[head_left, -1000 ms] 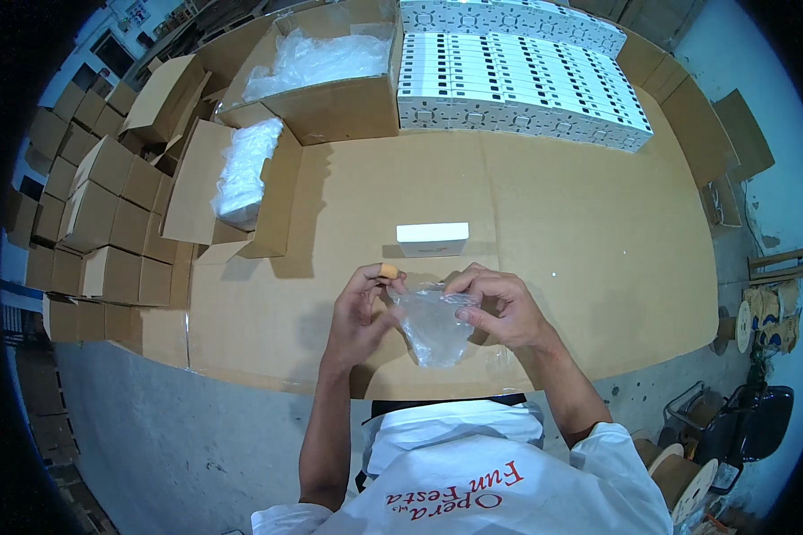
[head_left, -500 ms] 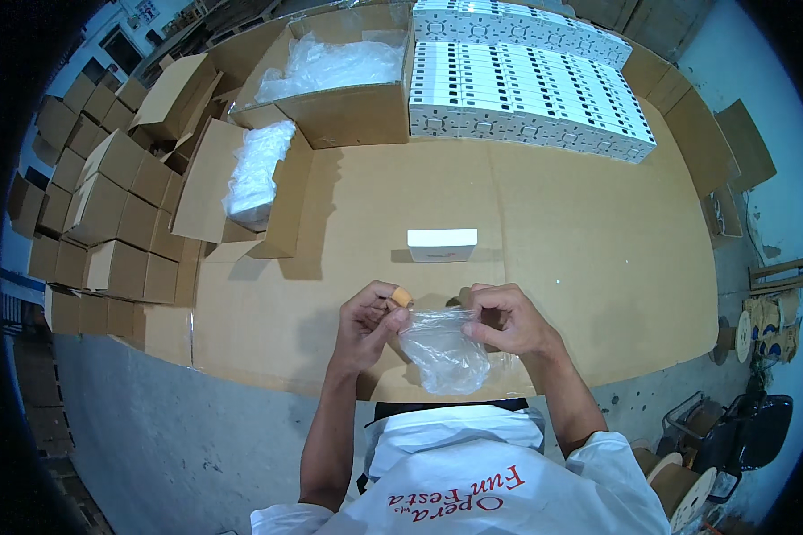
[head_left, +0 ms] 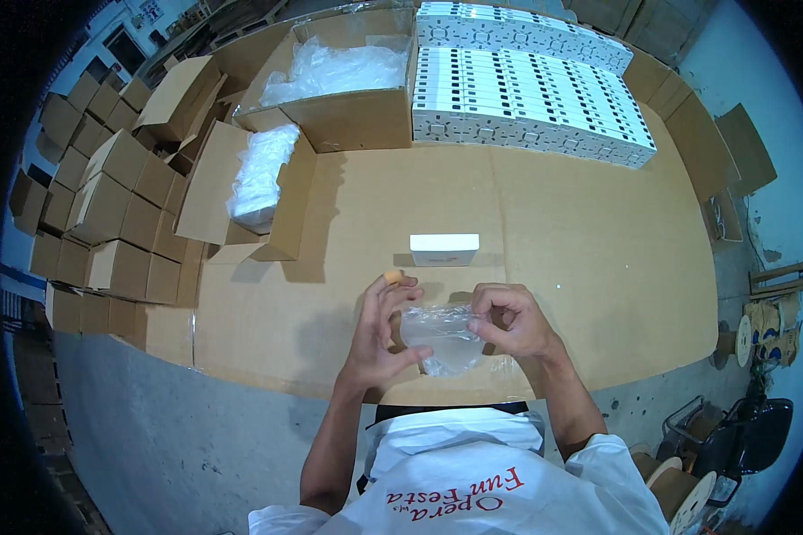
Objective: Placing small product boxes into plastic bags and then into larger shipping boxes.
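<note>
Near the front edge of the brown cardboard-covered surface (head_left: 544, 232), both hands work a small clear crumpled plastic bag (head_left: 442, 339). That bag hangs between the two hands just above the surface, its upper edge stretched from one grip to the other and its lower part sagging toward the person. At the bag's right side the right hand (head_left: 513, 323) has its grip closed, thumb and curled fingers pinching the film. On the other side, the left hand (head_left: 385, 332) pinches the bag's lower left corner with the thumb, while its raised fingertips hold a small tan cork-like piece (head_left: 393, 277) above the bag's left end. Just beyond the hands lies a small white rectangular box (head_left: 444, 250), apart from them. Farther back stands an open brown cardboard carton of clear plastic bags (head_left: 330, 85), with rows of white printed boxes (head_left: 526, 85) beside it. Stacks of closed brown cartons (head_left: 107, 205) line the left side.
</note>
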